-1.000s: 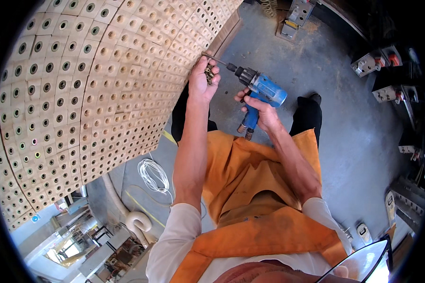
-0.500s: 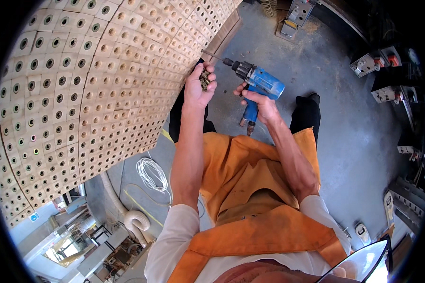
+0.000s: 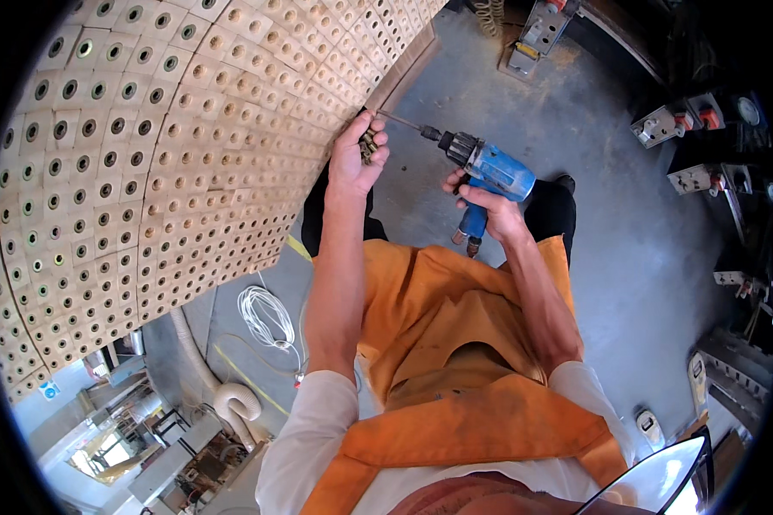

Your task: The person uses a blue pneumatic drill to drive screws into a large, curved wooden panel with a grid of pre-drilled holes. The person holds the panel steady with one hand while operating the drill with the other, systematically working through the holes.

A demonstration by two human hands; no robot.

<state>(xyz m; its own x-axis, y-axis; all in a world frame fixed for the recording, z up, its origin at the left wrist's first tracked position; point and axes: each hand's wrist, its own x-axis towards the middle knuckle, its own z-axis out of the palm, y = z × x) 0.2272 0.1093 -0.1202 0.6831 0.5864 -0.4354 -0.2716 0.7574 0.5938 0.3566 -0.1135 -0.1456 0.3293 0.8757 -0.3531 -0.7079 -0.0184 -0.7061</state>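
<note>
My left hand point(image 3: 358, 158) is curled around several small brass-coloured threaded inserts point(image 3: 368, 148), its thumb and forefinger at the top of the pile. In my right hand point(image 3: 493, 201) is a blue air-powered impact driver point(image 3: 502, 171), gripped by its handle. Its long thin bit point(image 3: 401, 120) points left, and the tip reaches my left fingertips. Whether an insert sits on the tip is too small to tell. Left of my hands rises a stack of pale wooden blocks point(image 3: 223, 112); many holes hold metal inserts, while a middle band of holes is bare wood.
A coil of white cable point(image 3: 266, 316) and a ribbed hose point(image 3: 199, 352) lie on the grey floor point(image 3: 636, 257) at lower left. Metal machine parts point(image 3: 661, 124) line the right side. An orange apron point(image 3: 455, 335) covers my front.
The driver and my right hand have shifted right and slightly down. My left fingertips have come to the bit's tip. The view has shifted a little.
</note>
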